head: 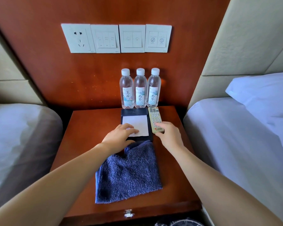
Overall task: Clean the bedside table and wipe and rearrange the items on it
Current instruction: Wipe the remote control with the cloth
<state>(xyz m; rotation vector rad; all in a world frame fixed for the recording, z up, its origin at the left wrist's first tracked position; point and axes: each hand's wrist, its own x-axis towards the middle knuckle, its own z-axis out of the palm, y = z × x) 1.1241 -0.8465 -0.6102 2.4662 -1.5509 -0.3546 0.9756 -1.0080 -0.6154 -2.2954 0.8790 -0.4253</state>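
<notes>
Forearms are stretching over the table from 6 o'clock, the left forearm crossing the near corner of the blue towel, which is lying spread flat at 6 o'clock and not being used. The left grip is lying open, fingers straight and pressing flat on the notepad near the table's middle, holding nothing. Three water bottles are standing upright in a tight row at 12 o'clock against the wall panel. Just right of the notepad, toward 1 o'clock, the remote is lying lengthwise, and the right grip is curling round its near end, seemingly pinching it. Judging by this tidy line-up, the wiping is probably done and the rearranging is nearing its end; squaring these two items and taking the towel away are probably remaining.
</notes>
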